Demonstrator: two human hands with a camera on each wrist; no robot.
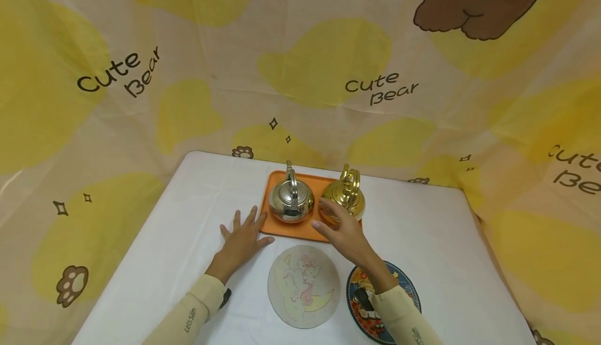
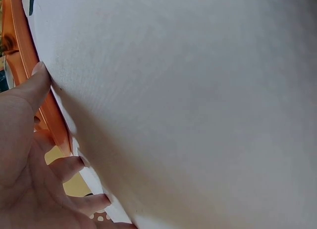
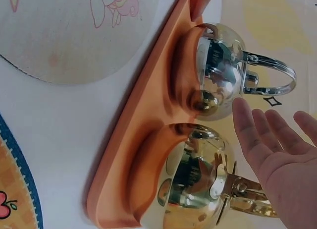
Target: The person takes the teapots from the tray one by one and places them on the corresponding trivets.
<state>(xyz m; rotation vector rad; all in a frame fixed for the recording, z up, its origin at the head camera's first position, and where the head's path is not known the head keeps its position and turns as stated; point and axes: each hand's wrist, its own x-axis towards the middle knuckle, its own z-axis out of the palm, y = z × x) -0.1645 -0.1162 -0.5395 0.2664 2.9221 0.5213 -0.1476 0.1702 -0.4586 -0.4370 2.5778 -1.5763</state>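
A silver teapot (image 1: 291, 201) and a gold teapot (image 1: 351, 193) stand upright, side by side, on an orange tray (image 1: 300, 231). Spread flat at the tray's left front corner, my left hand (image 1: 241, 243) rests on the white tablecloth; its thumb and forefinger (image 2: 37, 87) lie close against the tray's edge. My right hand (image 1: 346, 233) hovers in front of the gold teapot and hides part of its body. In the right wrist view the right hand's fingers (image 3: 270, 132) are extended with nothing in them, apart from the silver teapot (image 3: 223, 70) and near the gold teapot's handle (image 3: 247, 199).
A pale round mat (image 1: 302, 287) with a faint drawing lies on the table in front of the tray. Partly beneath my right forearm is a blue-rimmed round mat (image 1: 354, 303). A patterned yellow cloth (image 1: 300, 73) hangs behind the table's back edge.
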